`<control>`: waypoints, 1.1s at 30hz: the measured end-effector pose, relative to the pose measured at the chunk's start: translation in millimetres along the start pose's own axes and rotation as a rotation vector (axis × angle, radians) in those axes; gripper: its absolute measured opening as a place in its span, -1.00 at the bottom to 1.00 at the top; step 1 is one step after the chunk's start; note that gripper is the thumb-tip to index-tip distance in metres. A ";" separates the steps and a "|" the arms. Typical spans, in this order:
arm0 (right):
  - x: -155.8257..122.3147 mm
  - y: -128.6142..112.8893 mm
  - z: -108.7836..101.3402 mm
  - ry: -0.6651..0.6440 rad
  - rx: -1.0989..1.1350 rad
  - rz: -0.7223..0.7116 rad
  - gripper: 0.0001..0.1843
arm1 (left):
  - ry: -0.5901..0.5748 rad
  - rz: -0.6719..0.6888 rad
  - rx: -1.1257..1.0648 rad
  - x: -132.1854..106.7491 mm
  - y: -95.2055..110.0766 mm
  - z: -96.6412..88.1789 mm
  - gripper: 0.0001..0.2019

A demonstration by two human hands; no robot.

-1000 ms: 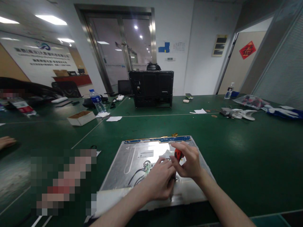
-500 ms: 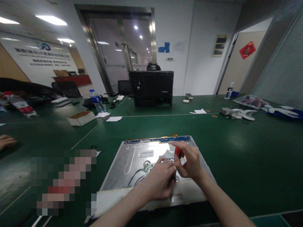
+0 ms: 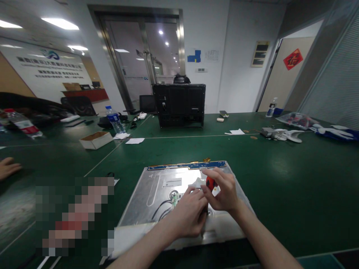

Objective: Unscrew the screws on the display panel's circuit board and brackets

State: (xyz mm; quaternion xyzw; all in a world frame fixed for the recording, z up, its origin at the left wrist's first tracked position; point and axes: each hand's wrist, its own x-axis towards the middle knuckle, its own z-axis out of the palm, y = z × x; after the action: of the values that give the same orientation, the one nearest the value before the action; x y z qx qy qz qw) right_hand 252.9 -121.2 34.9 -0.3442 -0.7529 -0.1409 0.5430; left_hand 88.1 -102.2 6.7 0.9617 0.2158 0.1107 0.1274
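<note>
A green table (image 3: 280,201) bears a shiny silver panel (image 3: 165,192).

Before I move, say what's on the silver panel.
A label, white piece, cables, part of a green board, and a blue strip at the far edge. What's under the left hand and right hand is hidden.

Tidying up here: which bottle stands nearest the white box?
The blue-capped bottle, just right of the white box; the red-capped bottle is farther left, the pale-capped bottle far right.
</note>
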 end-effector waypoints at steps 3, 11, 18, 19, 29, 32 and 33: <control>0.0 0.4 -0.9 -0.008 0.046 0.007 -0.67 | -0.015 0.002 0.009 0.4 0.9 -1.2 -0.87; 0.0 -1.1 0.6 0.012 0.044 0.034 -0.62 | -0.020 -0.028 -0.005 1.1 4.5 -4.0 -0.86; 1.8 -3.4 0.8 0.036 -0.035 0.031 -0.71 | -0.036 -0.020 -0.023 1.1 -0.1 -0.7 -0.78; 2.0 -3.5 0.7 0.036 -0.039 0.028 -0.73 | -0.037 -0.018 -0.026 1.1 -0.6 -0.3 -0.78; 2.1 -1.1 -0.6 0.000 -0.005 0.021 -0.73 | -0.012 -0.009 -0.017 0.5 -1.4 1.0 -0.79; 2.4 -1.5 -1.6 -0.019 0.038 0.022 -0.68 | -0.013 -0.001 -0.021 0.8 -0.3 0.2 -0.79; 2.2 -1.5 -1.7 -0.021 0.047 0.019 -0.67 | -0.012 -0.002 -0.022 0.9 0.3 -0.2 -0.79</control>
State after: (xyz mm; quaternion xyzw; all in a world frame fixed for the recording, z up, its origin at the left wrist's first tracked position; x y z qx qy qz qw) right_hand 252.7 -122.5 37.8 -0.3400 -0.7584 -0.1143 0.5442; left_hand 89.0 -102.0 7.1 0.9606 0.2150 0.1074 0.1394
